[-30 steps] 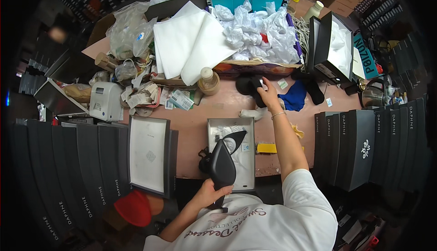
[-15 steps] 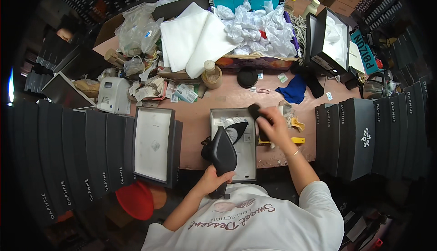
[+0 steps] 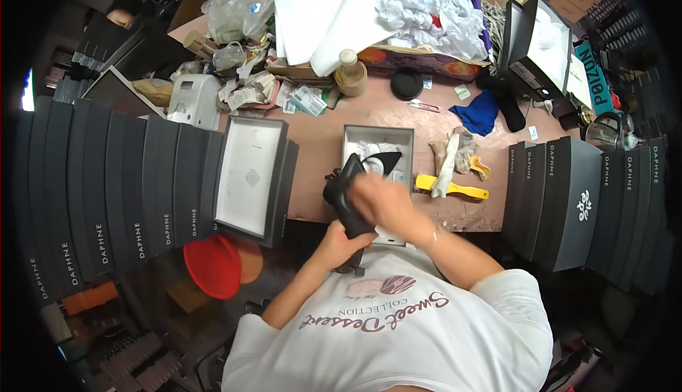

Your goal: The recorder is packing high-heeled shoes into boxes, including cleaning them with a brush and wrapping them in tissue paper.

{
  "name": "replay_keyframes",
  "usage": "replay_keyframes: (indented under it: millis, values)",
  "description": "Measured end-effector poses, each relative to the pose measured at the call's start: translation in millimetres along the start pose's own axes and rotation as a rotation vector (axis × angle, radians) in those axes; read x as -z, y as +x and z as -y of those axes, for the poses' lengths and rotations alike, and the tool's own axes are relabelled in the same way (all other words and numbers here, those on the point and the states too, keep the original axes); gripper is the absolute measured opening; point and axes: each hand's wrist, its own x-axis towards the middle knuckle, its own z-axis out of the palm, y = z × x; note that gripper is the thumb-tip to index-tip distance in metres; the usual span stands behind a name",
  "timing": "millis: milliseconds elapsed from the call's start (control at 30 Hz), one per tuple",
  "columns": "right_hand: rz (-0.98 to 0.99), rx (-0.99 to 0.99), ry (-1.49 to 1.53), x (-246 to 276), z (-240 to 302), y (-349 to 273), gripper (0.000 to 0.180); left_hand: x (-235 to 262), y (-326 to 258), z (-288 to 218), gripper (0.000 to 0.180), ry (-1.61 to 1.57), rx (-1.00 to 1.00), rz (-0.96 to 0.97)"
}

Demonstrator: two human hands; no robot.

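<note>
Open grey cardboard box on the pink desk, white tissue paper bunched inside. Black pointed high-heeled shoe sits above the box's near end, at the desk's front edge. Left hand grips its heel end; right hand, blurred, covers its upper. Black box stacks crowd both sides.

Matt black leather shoe; worn pinkish wooden table; crumpled white tissue paper; yellow plastic scraper.
</note>
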Motion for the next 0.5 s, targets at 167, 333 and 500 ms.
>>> replay_keyframes:
  millis: [167,333,500]
  values:
    - [0.055,-0.022,0.012,-6,4,17,0.010,-5,-2,4,0.015,-0.033,-0.031,-0.094]
    - [-0.007,-0.123,-0.024,-6,5,0,0.012,5,2,7,0.022,0.147,0.051,0.102]
    - [-0.153,-0.025,0.236,-1,-10,26,0.016,12,5,6,0.076,-0.624,-0.038,0.064]
